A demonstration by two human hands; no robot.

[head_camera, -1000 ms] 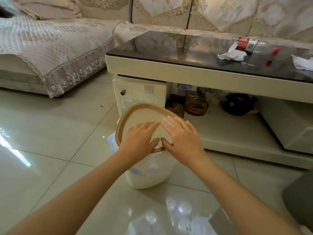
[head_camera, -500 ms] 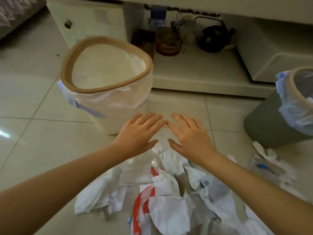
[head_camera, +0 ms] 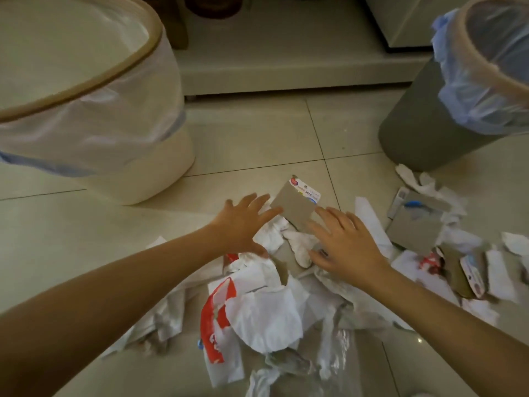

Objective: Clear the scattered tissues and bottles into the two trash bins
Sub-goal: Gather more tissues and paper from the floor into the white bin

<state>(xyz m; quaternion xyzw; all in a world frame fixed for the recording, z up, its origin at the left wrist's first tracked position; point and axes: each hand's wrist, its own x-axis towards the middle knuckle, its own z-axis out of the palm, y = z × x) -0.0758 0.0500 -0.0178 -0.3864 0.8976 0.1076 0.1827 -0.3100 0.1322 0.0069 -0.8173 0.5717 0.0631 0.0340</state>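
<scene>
Your left hand (head_camera: 243,222) and right hand (head_camera: 347,245) hover, fingers spread, empty, over tissues (head_camera: 266,313); two bins (head_camera: 137,156) (head_camera: 423,133) stand beyond.

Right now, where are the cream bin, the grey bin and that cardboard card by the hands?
cream bin (head_camera: 148,156), head view, lower side wall.
grey bin (head_camera: 412,130), head view, outer wall.
cardboard card (head_camera: 292,207), head view, brown back.

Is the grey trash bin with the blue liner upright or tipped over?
Upright: the grey trash bin stands on its base on the floor tiles, liner-wrapped rim facing up.
</scene>
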